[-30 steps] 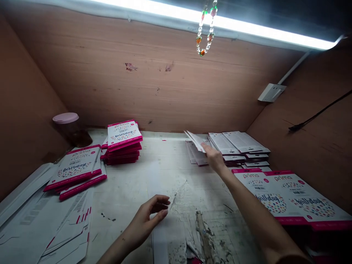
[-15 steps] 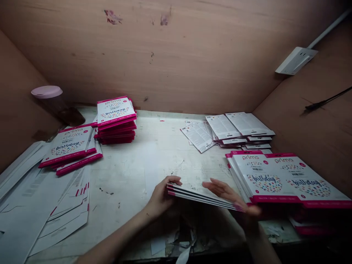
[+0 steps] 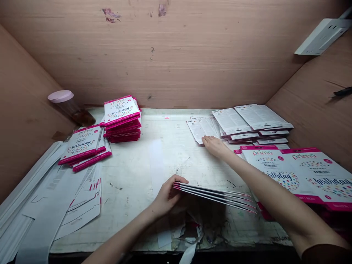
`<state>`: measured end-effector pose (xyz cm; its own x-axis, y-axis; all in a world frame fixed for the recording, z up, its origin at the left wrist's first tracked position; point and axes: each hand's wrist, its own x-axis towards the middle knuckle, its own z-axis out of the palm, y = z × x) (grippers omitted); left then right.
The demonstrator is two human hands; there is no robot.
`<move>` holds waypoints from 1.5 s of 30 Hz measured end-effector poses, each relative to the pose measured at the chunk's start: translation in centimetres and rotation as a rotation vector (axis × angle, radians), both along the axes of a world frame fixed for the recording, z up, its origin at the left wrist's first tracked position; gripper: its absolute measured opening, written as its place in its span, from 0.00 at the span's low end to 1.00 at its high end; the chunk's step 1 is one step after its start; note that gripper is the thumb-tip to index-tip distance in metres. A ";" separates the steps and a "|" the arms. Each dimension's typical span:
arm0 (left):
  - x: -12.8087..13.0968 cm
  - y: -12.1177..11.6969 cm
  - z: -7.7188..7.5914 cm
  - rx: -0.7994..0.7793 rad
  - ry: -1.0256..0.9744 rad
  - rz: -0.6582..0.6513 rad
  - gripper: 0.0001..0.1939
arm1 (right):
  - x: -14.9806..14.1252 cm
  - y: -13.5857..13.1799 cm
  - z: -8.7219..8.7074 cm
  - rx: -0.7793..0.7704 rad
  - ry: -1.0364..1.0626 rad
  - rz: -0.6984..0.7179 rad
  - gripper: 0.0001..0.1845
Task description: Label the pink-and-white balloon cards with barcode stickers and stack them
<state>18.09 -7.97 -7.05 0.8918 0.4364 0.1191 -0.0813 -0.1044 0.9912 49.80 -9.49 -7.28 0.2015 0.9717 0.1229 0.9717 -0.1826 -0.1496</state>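
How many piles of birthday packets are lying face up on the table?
4: one pile at the back left, another nearer on the left, and two piles side by side at the right, partly hidden by the right arm. Others may lie hidden.

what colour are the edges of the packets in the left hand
Hot pink, along the edges of the fanned packets in the left hand, as the head view shows.

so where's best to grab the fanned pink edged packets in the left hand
Probably the free far end, with the right hand coming in from the right. The left hand pinches the near end, so the fanned pink-edged packets spread apart there; pinching across all the layers should gather them.
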 end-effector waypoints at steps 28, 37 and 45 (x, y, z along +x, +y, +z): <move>2.8 -0.9 -2.0 0.100 0.031 0.123 0.08 | -13.3 -19.0 -4.7 0.832 0.894 -0.373 0.13; -6.2 4.3 1.1 -0.215 0.214 0.560 0.30 | -16.2 -6.9 1.7 0.185 1.200 -0.333 0.20; -8.3 4.8 -1.0 0.603 0.645 0.791 0.36 | -18.4 -2.0 -1.7 -0.056 0.538 -0.393 0.13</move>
